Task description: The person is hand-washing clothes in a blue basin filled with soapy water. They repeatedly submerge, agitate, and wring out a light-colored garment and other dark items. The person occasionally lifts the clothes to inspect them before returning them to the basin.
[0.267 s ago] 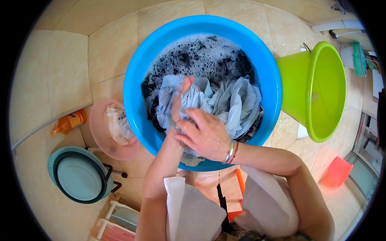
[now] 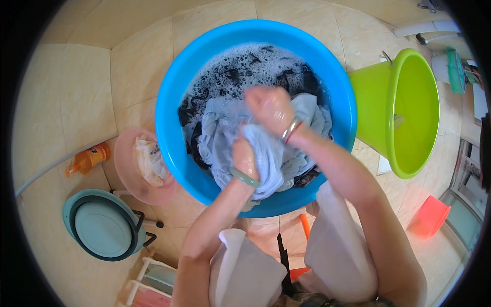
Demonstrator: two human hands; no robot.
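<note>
A large blue basin [image 2: 333,77] holds sudsy dark water with black clothes [image 2: 197,138] and a wet light blue garment [image 2: 220,117]. Bunched cloth of that garment passes under my left hand [image 2: 244,153], which wears a green bangle and is closed on a fold. Above and to the right of it, my right hand [image 2: 271,108] is curled into a fist over the garment, with a silver bangle and a red cord at the wrist. Its fingertips are turned away and slightly blurred, so what they hold is hidden.
A lime green bucket [image 2: 371,107] lies tipped beside the basin on the right. Left are a pink basin [image 2: 128,174] with pale cloth, an orange bottle [image 2: 88,159] and a grey-green folding basin [image 2: 102,230]. A small red tub [image 2: 432,217] is at far right.
My right hand has moved up off my left forearm, away from my left wrist. My left hand has turned and come lower, with light blue cloth bunched beside it.
</note>
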